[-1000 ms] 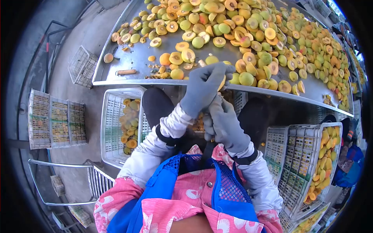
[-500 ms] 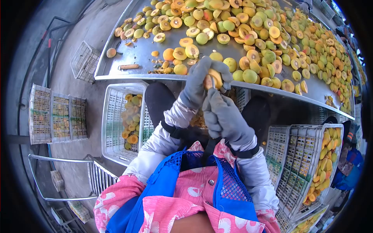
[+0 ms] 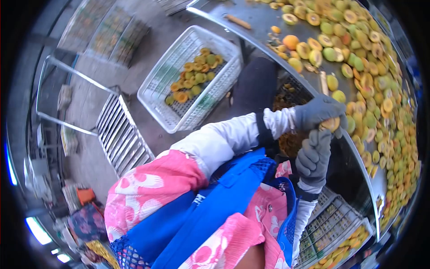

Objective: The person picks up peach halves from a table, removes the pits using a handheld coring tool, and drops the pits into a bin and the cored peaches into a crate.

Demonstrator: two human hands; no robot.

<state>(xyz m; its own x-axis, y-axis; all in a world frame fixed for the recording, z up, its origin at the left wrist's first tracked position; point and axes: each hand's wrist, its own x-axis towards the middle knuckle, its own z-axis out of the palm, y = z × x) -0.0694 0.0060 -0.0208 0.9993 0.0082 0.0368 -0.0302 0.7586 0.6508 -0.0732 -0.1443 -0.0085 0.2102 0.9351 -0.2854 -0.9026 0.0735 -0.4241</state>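
Both of my hands wear grey gloves and meet near the table's edge. My left hand point(image 3: 317, 112) is wrapped round a yellow-orange fruit piece point(image 3: 330, 124). Just below it my right hand point(image 3: 315, 154) is closed, its fingertips at the underside of the fruit; what it grips is hidden. Halved and whole green-yellow fruits point(image 3: 380, 85) lie piled on the metal table point(image 3: 268, 42). A wooden handle point(image 3: 324, 83) stands out just above my left hand.
A white crate point(image 3: 148, 89) with fruit halves stands on the floor left of the table. Stacked crates point(image 3: 101, 33), a metal chair point(image 3: 123, 134) and a lower-right crate point(image 3: 329, 228) are around me. Another wooden-handled tool point(image 3: 238, 21) lies on the table.
The view has turned and shifted left, so the table now slants down the right side. My hands appear farther right, still together at the fruit. A wooden handle now shows above my left hand.
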